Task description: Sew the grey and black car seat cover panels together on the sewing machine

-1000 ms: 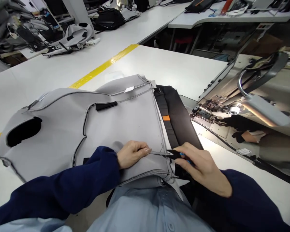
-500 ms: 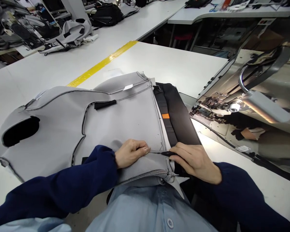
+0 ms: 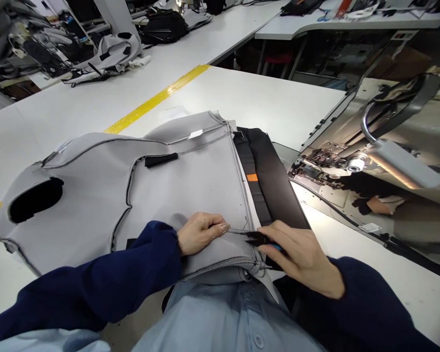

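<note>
A large grey fabric cover with dark stitched seams lies across the white table. My left hand is closed, its fingers pinching the grey fabric along a seam near the cover's near right edge. My right hand is closed on a small black thread snipper with a blue handle, whose tip points left at the seam beside my left fingertips. A black padded piece with an orange tab sticks out from under the cover's right side.
A sewing machine with a bent lamp stands at the right. A yellow stripe crosses the table. More grey covers and a black bag lie on the far tables.
My right hand drew back slightly to the right and the snipper's blades and blue handle show again. My left hand keeps its pinch on the seam.
</note>
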`<state>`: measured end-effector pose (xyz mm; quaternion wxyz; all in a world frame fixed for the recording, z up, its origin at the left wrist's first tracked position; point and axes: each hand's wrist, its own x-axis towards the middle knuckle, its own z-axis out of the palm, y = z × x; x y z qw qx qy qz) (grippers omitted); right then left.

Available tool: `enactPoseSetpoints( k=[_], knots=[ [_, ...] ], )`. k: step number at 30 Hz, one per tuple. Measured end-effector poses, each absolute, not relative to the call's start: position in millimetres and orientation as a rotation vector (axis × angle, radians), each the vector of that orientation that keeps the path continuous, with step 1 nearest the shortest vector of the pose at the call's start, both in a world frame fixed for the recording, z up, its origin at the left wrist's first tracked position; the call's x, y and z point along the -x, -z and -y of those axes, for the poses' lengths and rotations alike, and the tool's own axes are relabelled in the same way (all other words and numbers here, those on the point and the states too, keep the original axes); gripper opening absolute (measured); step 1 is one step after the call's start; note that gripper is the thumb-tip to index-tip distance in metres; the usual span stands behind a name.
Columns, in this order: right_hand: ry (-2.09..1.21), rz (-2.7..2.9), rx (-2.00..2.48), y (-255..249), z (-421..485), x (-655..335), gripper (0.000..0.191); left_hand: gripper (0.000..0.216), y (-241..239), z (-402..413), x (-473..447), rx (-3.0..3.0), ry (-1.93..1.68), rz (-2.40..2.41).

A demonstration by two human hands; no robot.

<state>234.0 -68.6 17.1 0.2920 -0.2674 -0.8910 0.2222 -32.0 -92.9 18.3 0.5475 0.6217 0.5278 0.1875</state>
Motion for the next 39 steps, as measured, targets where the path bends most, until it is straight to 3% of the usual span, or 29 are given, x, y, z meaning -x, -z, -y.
enactPoseSetpoints(
  k=[4,9,19,27,32,36,39],
  knots=[
    [-0.335,2.484,0.693,-1.9,68.4,-229.3,0.026,0.042,-21.5,95.6,32.8,-1.429,-0.448,-1.234],
    [-0.303,2.558,0.600,-4.2,59.8,-222.7,0.021,0.040,-26.8,95.8,32.9,-1.343,-0.468,-1.149],
    [-0.729,2.490,0.618,-4.5,52.8,-219.7,0.013,0.035,-28.2,99.8,33.8,-1.202,-0.520,-1.034],
    [-1.290,1.790,0.567,-8.3,63.9,-224.4,0.012,0.036,-23.4,96.2,32.9,-1.345,-0.478,-1.158],
    [-0.979,2.024,0.747,-11.9,64.3,-231.3,0.018,0.035,-22.9,95.4,32.4,-1.364,-0.475,-1.171],
    [-0.606,2.375,0.618,-5.4,66.7,-229.4,0.030,0.036,-23.8,95.9,32.3,-1.347,-0.470,-1.162],
    [-0.412,2.460,0.584,-4.3,66.7,-228.2,0.027,0.038,-25.3,96.9,32.3,-1.333,-0.456,-1.162]
  ],
)
